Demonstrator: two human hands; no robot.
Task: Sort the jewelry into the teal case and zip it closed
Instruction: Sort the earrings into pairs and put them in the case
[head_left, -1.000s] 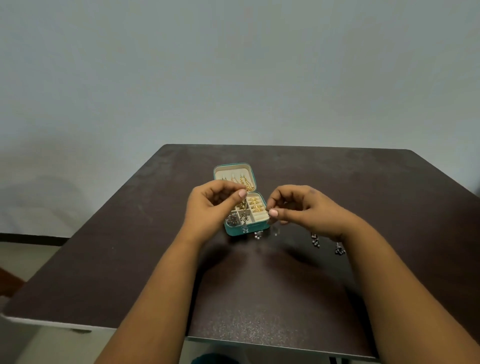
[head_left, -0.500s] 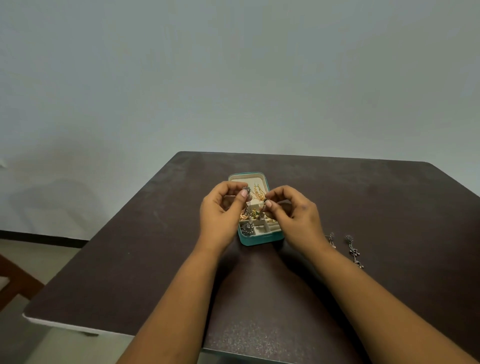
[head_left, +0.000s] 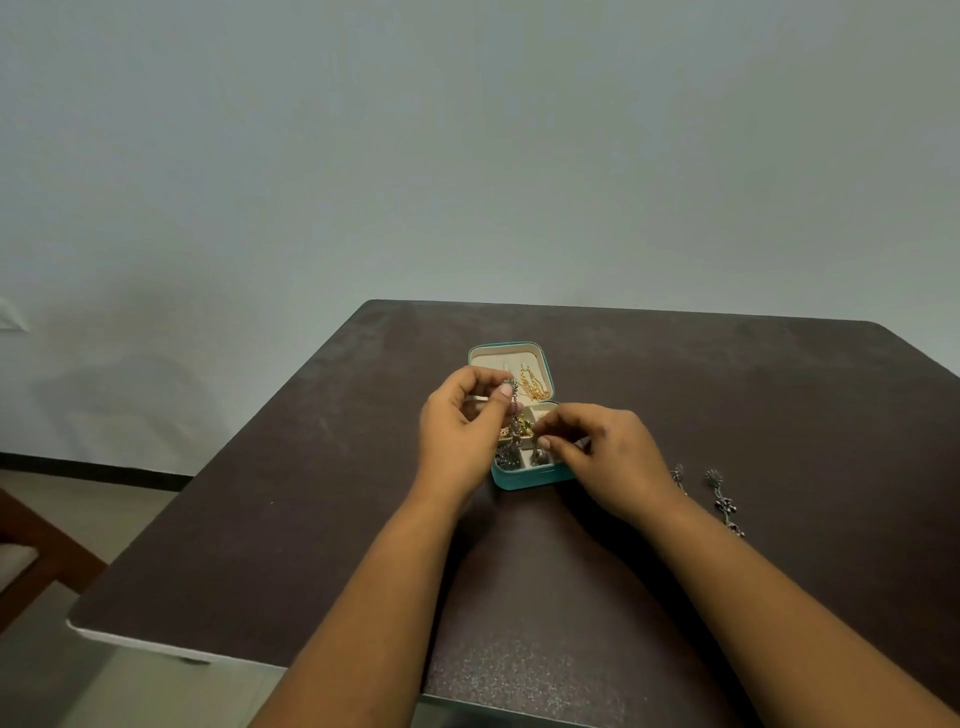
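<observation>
I am holding a long silver earring by its top, pinched between the thumb and forefinger of my left hand, so that it is dangling over the open teal case in the middle of the frame. My right hand is hovering just right of it over the tray, fingers curled in toward the thumb; whether they are pinching a small piece or only steadying the dangling end, I cannot tell.

The case is sitting on the dark table, its lid lying open toward the top of the frame with gold chains in it, and silver pieces already filling the lower-left compartments.

To do this well, I am judging that I should be lowering the earring slowly, letting its bottom settle first into a free compartment and guiding it with my right fingertips so it coils instead of draping across a divider. Snagging on the pieces already there looks like the risk.

Two more silver earrings are waiting on the table at the right of the frame, so the zipping is not yet due.
</observation>
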